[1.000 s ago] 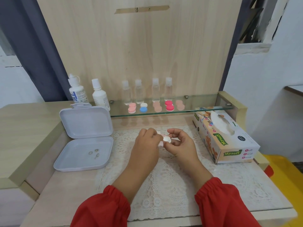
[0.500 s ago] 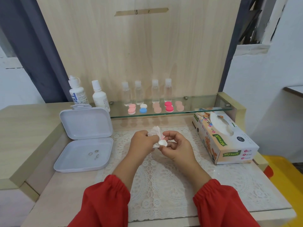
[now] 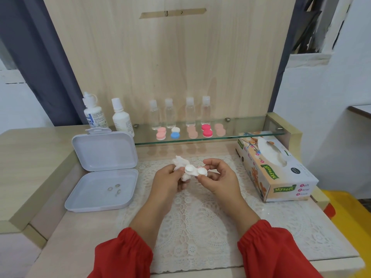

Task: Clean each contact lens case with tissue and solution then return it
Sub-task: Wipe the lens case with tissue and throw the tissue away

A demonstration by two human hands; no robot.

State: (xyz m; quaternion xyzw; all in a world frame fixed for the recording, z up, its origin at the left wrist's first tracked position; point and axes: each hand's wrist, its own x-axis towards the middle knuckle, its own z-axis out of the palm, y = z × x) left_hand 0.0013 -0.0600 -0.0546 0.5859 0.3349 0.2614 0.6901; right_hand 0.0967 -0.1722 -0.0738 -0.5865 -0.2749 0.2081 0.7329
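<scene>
Over the near lace mat, the right hand pinches the white plastic twin-cup lens case level, steadying it so the left hand, gripping crumpled white tissue, can wipe it.

The left hand covers much of the tissue, so only its crumpled top and a bit below the case show. Fingers of the right hand hide the case's right end, and whether its wells are capped or bare is hard to tell. The small items in the box are too tiny to identify. The print on the left bottle is cut off by the box lid and too small to read. Both sleeves run off the bottom edge. The bench is cropped at the bottom.
</scene>
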